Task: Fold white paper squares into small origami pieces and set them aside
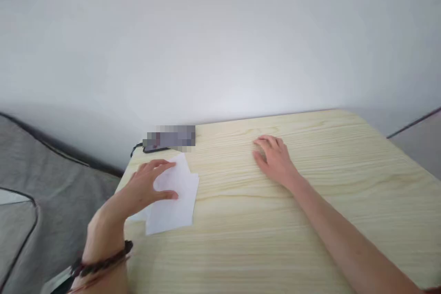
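White paper sheets [177, 209], overlapping, on the left of the wood-grain surface [234, 248] | I have the left hand [146, 186] over them, fingers and thumb spread open; contact I cannot tell | right hand [275, 161] well apart, fingers loosely open, slightly curled | pixelated dark-edged object [172, 139] just beyond the sheets; pale wall [220, 41] behind

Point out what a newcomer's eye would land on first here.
Likely first are the white paper sheets, overlapping at the left of the wood-grain table, with the left hand spread over them, a dark braided bracelet on its wrist. Next comes the right hand, palm down toward the table's middle. Behind the sheets, near the back left corner, a dark-edged object is pixelated beyond recognition.
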A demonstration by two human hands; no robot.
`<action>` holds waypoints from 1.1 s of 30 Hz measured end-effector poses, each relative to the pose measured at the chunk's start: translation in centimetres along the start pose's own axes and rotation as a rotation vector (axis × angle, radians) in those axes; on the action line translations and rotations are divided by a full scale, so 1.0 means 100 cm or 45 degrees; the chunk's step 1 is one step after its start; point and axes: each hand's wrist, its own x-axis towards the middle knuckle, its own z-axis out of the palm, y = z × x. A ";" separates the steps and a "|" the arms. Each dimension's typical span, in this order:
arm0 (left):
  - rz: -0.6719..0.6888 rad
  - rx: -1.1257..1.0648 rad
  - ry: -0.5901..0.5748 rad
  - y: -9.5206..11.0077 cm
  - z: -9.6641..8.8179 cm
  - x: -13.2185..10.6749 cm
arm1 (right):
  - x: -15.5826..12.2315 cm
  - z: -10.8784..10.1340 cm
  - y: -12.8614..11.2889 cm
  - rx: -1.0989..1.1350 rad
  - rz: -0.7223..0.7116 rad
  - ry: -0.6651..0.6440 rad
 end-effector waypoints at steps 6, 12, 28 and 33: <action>0.154 -0.010 0.029 0.026 0.003 0.005 | 0.001 0.001 -0.001 -0.010 -0.016 0.017; 0.167 -0.074 -0.005 0.032 0.005 0.008 | -0.001 0.004 0.002 -0.001 -0.036 0.040; 0.098 -0.057 0.225 0.020 -0.003 0.011 | -0.001 0.005 0.005 -0.006 -0.043 0.044; 0.182 -0.034 0.287 0.015 0.002 0.011 | -0.001 0.005 0.005 -0.004 -0.050 0.051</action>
